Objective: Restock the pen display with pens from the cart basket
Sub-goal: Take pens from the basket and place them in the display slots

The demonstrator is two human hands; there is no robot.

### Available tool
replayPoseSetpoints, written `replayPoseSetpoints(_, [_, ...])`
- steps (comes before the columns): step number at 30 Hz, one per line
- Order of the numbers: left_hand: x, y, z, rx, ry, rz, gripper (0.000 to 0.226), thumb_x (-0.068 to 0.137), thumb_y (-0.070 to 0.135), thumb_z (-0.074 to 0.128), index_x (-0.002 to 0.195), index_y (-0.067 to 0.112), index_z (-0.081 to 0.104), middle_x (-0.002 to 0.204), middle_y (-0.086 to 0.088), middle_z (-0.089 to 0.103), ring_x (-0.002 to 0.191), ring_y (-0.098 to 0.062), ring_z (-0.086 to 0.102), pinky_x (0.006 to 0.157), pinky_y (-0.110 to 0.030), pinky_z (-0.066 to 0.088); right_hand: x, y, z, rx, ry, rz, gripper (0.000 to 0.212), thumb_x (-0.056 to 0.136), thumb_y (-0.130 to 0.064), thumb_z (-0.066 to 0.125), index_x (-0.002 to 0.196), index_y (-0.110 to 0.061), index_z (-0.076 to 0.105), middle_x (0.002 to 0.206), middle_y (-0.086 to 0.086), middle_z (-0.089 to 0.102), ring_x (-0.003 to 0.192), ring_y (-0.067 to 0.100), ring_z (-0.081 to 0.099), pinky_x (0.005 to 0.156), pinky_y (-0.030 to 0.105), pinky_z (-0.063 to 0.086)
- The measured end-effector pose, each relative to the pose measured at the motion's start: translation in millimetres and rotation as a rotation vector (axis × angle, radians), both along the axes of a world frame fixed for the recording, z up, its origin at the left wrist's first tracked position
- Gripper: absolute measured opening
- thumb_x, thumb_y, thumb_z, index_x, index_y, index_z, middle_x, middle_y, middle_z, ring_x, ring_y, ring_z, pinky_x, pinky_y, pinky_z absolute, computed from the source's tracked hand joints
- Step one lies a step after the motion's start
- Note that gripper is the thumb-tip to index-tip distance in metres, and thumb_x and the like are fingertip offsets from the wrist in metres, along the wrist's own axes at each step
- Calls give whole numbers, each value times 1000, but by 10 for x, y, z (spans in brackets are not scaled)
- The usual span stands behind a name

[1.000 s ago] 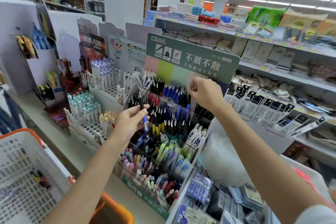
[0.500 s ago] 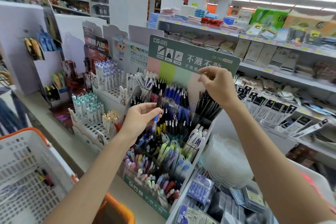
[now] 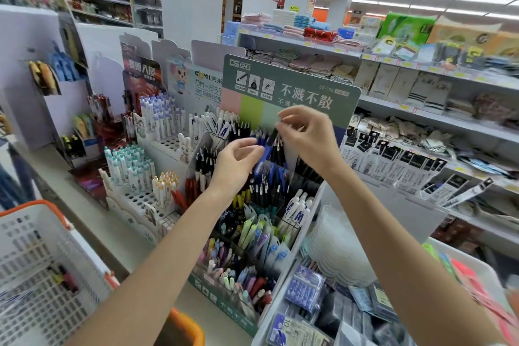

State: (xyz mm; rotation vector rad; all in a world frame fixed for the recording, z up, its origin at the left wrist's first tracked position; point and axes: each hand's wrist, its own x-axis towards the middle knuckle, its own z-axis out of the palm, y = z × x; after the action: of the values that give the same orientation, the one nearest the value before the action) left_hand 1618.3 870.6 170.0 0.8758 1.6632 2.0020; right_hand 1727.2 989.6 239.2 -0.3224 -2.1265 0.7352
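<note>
In the shop's stationery aisle, I have both hands raised over the pen display (image 3: 341,98). My right hand (image 3: 309,137) pinches the top end of a blue-and-black pen (image 3: 270,140) between thumb and fingertips, holding it slanted just above the upper rows of black and blue pens. My left hand (image 3: 236,166) hovers at the pen's lower end with fingers loosely curled; I cannot tell whether they touch the barrel. The cart basket (image 3: 33,206) sits low at my left, with a few dark pens (image 3: 63,278) lying on its floor. I judge the pen light, stiff and smooth-sided, apt to slip or swing from a pinch at its end. A hold at mid-barrel, or on the grip section, should steer it better into a crowded compartment, where neighbouring clips could snag it.
</note>
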Motion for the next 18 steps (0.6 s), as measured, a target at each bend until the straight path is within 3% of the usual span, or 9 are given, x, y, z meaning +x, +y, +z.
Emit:
replayPoseSetpoints(2, [-90,-28,-30,-5,-79,79,18,98,22,60,116,23,57,112,1,65,105,-13,63,96,-33,52,59,96,106,44,78,-106,17,88,-8,74,103,-14,70,87,-8,70,77,13,68,67,20,55])
replayPoseSetpoints(5, [-181,-95,-76,1,-208,170,18,99,10,54,116,16,56,111,-8,64,90,-13,63,88,-33,54,104,260,192,155,75,-263,11,89,-13,73,99,-16,71,87,-7,70,73,18,66,63,25,54])
replayPoseSetpoints(12, [-244,-138,-212,-46,-263,190,20,100,4,48,117,11,55,103,-7,66,72,-10,60,68,-21,53,-80,394,-90,268,-174,-293,9,88,-13,72,97,-10,74,90,1,75,84,16,69,83,39,58])
replayPoseSetpoints(18, [-347,-176,-274,-58,-288,208,19,100,3,49,115,11,57,95,-5,67,69,-11,60,66,-22,50,-171,396,-235,330,-437,-291,13,92,-16,68,94,-12,79,87,3,77,77,19,69,78,38,59])
